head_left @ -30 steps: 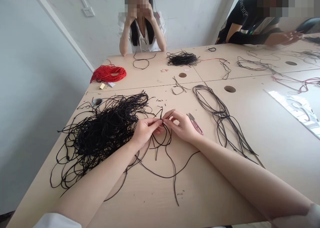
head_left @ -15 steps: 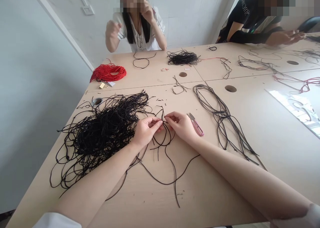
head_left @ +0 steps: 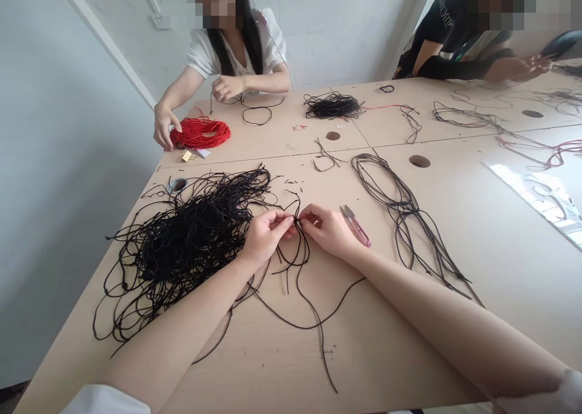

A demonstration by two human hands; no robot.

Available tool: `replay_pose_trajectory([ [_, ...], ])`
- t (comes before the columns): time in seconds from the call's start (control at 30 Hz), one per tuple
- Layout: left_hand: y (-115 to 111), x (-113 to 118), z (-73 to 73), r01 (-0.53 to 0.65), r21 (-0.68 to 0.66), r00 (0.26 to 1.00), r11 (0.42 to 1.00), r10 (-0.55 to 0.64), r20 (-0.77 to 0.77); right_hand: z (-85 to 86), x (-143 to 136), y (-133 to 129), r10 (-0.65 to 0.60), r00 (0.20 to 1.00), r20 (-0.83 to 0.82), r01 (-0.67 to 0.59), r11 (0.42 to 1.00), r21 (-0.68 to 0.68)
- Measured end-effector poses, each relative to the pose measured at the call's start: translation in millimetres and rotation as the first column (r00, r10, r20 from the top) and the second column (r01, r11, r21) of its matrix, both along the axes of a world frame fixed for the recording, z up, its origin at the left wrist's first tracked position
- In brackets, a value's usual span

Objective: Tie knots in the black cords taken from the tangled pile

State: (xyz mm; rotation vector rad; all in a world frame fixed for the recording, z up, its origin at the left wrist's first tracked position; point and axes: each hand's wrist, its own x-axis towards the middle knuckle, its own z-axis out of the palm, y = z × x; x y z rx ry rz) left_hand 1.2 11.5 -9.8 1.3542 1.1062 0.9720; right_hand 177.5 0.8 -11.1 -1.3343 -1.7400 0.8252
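Between both hands a thin black cord (head_left: 298, 280) is gathered into a small knotted spot, with loops hanging below and a long tail lying toward the table's front edge. My left hand (head_left: 269, 235) pinches it from the left with thumb and fingertips. From the right, my right hand (head_left: 328, 229) pinches the same cord, its fingertips almost meeting the left ones. A large tangled heap of black cords (head_left: 186, 238) lies beside my left forearm. Pink-handled snips (head_left: 357, 226) rest just right of my right hand.
A bundle of black cords (head_left: 407, 211) lies on the right of the table (head_left: 391, 353). Across it are a red cord coil (head_left: 204, 133), a black coil (head_left: 333, 105) and two people; one person's hand (head_left: 166, 126) touches the red coil. A clear sheet (head_left: 541, 190) lies far right.
My fingertips have drawn slightly closer together on the cord, and its tail has shifted forward toward me. The person opposite has lowered both hands, one onto the red coil.
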Motion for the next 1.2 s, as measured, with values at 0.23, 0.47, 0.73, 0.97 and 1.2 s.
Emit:
replay_pose_trajectory([
  [0.23,0.7,-0.9,-0.4,-0.021,-0.04,0.999,0.999,0.022,0.038,-5.7,1.1,2.7,0.007,0.999,-0.039,-0.006,1.0,0.018],
  [0.47,0.0,-0.8,-0.7,-0.03,-0.052,0.999,0.998,0.032,0.036,-6.2,1.2,3.2,0.013,1.0,-0.011,-0.012,0.996,0.086],
  [0.73,-0.1,-0.1,0.7,-0.025,-0.102,0.997,0.995,0.032,0.069,-6.2,0.5,2.5,0.009,1.0,-0.006,-0.008,0.995,0.097],
  [0.97,-1.0,-0.4,0.5,-0.023,-0.118,0.998,0.993,0.029,0.049,-6.7,0.7,2.7,0.018,0.998,-0.068,-0.01,0.994,0.106],
  [1.2,-1.1,0.0,1.6,-0.021,-0.134,0.998,0.991,0.028,0.05,-7.2,0.3,3.1,0.016,0.999,-0.048,-0.01,0.993,0.115],
])
